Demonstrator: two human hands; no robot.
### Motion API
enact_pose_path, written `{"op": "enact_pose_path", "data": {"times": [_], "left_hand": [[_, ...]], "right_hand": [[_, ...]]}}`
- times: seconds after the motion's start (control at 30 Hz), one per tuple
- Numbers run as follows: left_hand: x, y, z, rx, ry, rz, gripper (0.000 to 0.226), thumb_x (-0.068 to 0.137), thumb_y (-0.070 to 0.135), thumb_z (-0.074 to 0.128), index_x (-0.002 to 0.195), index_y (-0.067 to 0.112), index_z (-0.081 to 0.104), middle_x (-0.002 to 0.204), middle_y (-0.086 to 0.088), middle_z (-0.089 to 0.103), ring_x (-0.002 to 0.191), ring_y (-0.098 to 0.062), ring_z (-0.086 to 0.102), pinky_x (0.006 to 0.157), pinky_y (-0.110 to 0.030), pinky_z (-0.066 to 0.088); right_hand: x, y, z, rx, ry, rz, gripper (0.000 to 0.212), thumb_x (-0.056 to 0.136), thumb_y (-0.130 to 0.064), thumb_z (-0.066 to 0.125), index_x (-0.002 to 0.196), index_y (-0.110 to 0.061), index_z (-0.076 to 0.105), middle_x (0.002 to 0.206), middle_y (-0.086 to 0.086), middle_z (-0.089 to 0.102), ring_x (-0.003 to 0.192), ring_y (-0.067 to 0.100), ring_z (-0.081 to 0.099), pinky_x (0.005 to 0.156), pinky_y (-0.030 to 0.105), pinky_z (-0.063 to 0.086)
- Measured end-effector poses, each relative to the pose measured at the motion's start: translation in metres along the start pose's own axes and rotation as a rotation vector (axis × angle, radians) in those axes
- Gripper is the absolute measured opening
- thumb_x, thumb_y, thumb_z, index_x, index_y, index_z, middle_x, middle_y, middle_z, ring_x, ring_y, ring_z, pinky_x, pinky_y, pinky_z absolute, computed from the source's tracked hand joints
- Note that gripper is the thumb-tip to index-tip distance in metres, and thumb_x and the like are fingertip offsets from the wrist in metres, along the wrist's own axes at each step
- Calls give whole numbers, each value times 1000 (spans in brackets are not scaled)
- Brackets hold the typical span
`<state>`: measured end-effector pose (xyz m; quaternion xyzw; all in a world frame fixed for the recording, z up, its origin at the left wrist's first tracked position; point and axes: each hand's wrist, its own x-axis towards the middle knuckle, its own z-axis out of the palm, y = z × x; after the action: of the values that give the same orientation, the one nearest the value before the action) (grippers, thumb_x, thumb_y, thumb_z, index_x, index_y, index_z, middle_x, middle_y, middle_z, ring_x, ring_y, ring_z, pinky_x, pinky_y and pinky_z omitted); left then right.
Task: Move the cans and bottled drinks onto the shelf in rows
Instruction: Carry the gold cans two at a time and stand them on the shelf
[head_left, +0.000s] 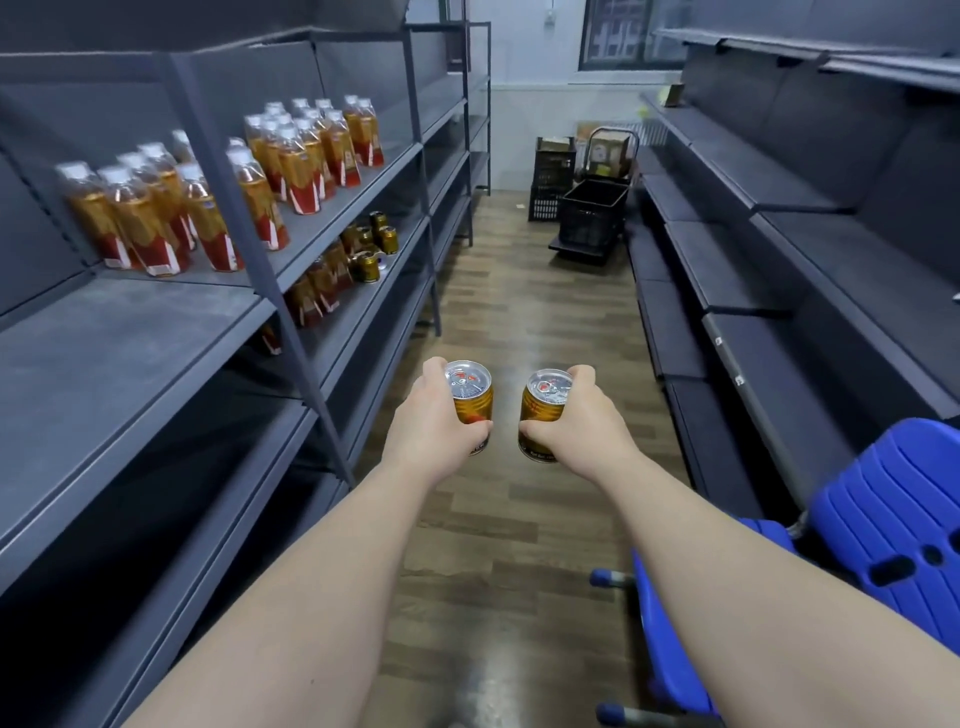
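Presently, head view: the left hand (436, 423) holds the left can (470, 389) and the right hand (579, 415) the right can (543, 402), fingers (582, 373) wrapped round each, upright above the floor (519, 322), well apart from the shelf (130, 353). Bottles (208, 197) stand in rows there, shelved cans (371, 244) one level below; both held cans unplaced. Shelf uprights and a blue chair (883, 519) narrow the aisle.

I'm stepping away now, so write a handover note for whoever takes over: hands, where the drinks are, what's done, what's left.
Left hand grips one gold can; right hand grips a second can. Both are over the aisle floor, unshelved.
Done: bottles stand in rows on the upper left shelf; more cans and bottles sit on the shelf below.
Left: probably place both held cans beside those cans.
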<state>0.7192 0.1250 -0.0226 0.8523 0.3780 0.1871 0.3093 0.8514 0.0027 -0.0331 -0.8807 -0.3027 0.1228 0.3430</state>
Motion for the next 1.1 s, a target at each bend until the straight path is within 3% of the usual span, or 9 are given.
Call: {"op": "enact_pose_path", "data": {"times": [0.67, 1.1], "left_hand": [[229, -27, 17, 12, -69, 98, 80, 72, 38, 83, 132, 27, 32, 123, 2, 56, 107, -25, 59, 87, -45, 56], [352, -11, 57, -22, -68, 60, 80, 72, 38, 84, 132, 28, 32, 124, 3, 56, 107, -22, 59, 88, -43, 56]], "right_hand": [[195, -46, 26, -5, 55, 47, 71, 75, -38, 81, 126, -19, 35, 111, 0, 59, 97, 23, 59, 83, 40, 54], [336, -27, 27, 2, 20, 52, 69, 73, -38, 81, 121, -19, 35, 112, 1, 59, 98, 24, 59, 83, 41, 54]]}}
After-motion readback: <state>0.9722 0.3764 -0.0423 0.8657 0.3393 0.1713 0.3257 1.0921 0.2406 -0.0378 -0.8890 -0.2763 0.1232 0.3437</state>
